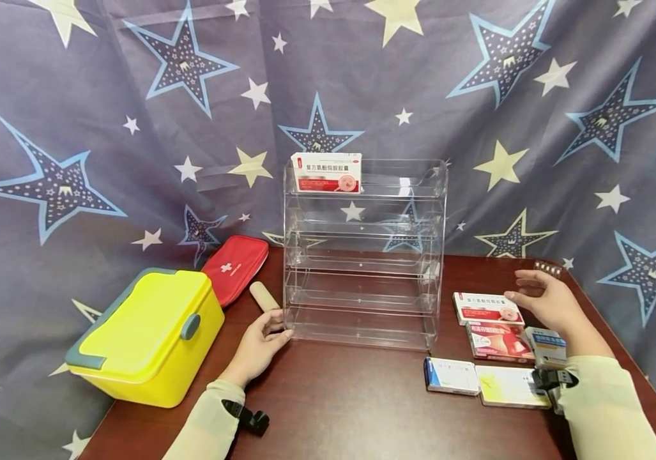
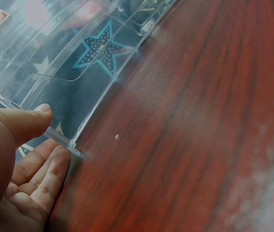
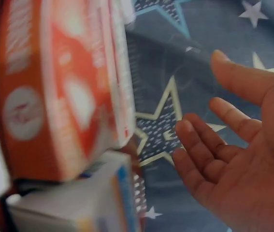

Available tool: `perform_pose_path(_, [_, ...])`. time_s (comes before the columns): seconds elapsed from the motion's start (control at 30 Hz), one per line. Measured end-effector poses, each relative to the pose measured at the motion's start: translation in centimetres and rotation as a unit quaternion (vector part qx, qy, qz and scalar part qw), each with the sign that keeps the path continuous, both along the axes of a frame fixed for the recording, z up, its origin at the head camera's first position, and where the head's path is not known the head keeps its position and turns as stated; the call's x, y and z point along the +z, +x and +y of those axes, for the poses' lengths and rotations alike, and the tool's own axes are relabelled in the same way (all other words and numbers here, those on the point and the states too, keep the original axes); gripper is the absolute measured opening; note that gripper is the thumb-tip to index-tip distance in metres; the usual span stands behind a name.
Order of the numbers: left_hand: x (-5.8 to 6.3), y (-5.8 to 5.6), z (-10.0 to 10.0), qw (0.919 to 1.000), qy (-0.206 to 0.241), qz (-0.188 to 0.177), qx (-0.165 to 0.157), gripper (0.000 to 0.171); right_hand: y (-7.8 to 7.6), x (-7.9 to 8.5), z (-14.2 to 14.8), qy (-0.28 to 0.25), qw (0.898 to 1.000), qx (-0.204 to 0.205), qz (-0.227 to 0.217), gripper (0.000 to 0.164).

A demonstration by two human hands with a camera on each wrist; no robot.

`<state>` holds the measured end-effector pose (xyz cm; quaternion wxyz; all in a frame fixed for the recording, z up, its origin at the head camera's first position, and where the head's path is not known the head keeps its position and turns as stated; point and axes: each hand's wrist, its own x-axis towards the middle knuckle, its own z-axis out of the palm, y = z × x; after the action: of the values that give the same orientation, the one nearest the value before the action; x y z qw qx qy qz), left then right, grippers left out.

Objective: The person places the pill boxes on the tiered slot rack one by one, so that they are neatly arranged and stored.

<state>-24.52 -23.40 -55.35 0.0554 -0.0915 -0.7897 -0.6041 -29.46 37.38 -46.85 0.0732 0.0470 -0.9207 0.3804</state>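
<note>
A clear tiered display rack (image 1: 362, 337) stands mid-table, a white-and-red medicine box (image 1: 326, 171) on its top tier at the left. With thumb and fingers on either side of the rack's lower left edge (image 2: 62, 137), my left hand (image 1: 257, 348) pinches it. My right hand (image 1: 549, 303) is open above the right side of the table, its thumb overlapping the end of another white-and-red medicine box (image 1: 485, 312) in the head view. In the right wrist view its fingers (image 3: 202, 152) are spread and hold nothing, beside an orange-red box (image 3: 64, 96).
In front of that white-and-red box lie a red box (image 1: 499, 340), a blue-and-white box (image 1: 547, 345), a white-and-blue box (image 1: 453, 375) and a white-and-yellow box (image 1: 510, 387). A blister pack (image 1: 547, 268) lies behind. Leftward are a yellow case (image 1: 155, 319), red pouch (image 1: 236, 268) and beige cylinder (image 1: 263, 296).
</note>
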Motion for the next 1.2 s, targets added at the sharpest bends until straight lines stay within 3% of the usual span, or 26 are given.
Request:
perform_pose_path(0.17, [-0.2, 0.1, 0.1, 0.9999, 0.007, -0.006, -0.008, 0.046, 0.2, -1.2, 0.4, 0.015, 0.999, 0.006, -0.038, 0.073])
perform_pose_path(0.53, [-0.2, 0.1, 0.2, 0.9999, 0.007, -0.005, -0.009, 0.045, 0.6, -2.4, 1.2, 0.009, 0.997, 0.028, -0.065, 0.071])
perform_pose_path(0.93, [0.0, 0.1, 0.0, 0.9998, 0.011, -0.005, -0.013, 0.046, 0.4, -3.0, 1.6, 0.011, 0.996, 0.049, -0.069, 0.073])
perform_pose_path(1.2, [0.0, 0.0, 0.0, 0.9998, 0.017, -0.005, -0.013, 0.046, 0.0, -3.7, 1.7, 0.049, 0.996, 0.058, -0.056, 0.062])
